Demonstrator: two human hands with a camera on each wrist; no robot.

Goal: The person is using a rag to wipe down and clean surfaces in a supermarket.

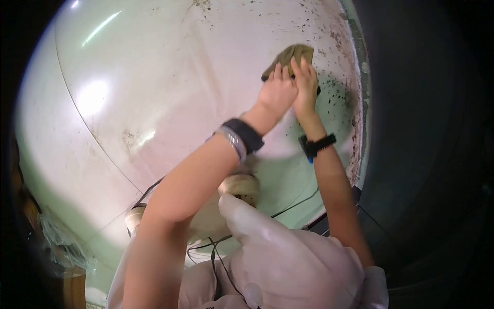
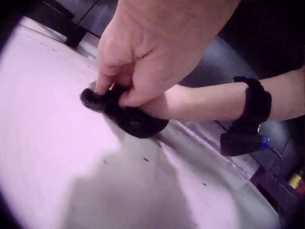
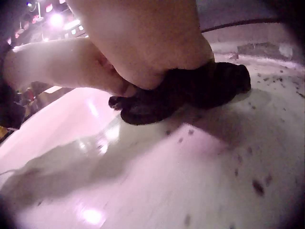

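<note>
A brownish-green cloth (image 1: 289, 54) lies bunched on a pale, shiny surface in the head view, and both hands are on it. The left hand (image 1: 278, 96) has its fingers bent over the cloth's near side; in the left wrist view this hand (image 2: 143, 59) pinches the dark-looking cloth (image 2: 140, 125) between thumb and fingers. Close beside it, the right hand (image 1: 305, 85) presses on the cloth with its fingers stretched forward. The right wrist view has the right hand (image 3: 152, 45) above the folded cloth (image 3: 217, 88), its fingertips hidden.
Dark specks dot the pale surface (image 1: 206, 92) around the cloth and along its worn right edge (image 1: 360, 98). Near the body are a round beige object (image 1: 242, 186) and thin black cables (image 1: 288, 208). Clear plastic wrapping (image 1: 60, 242) lies at lower left.
</note>
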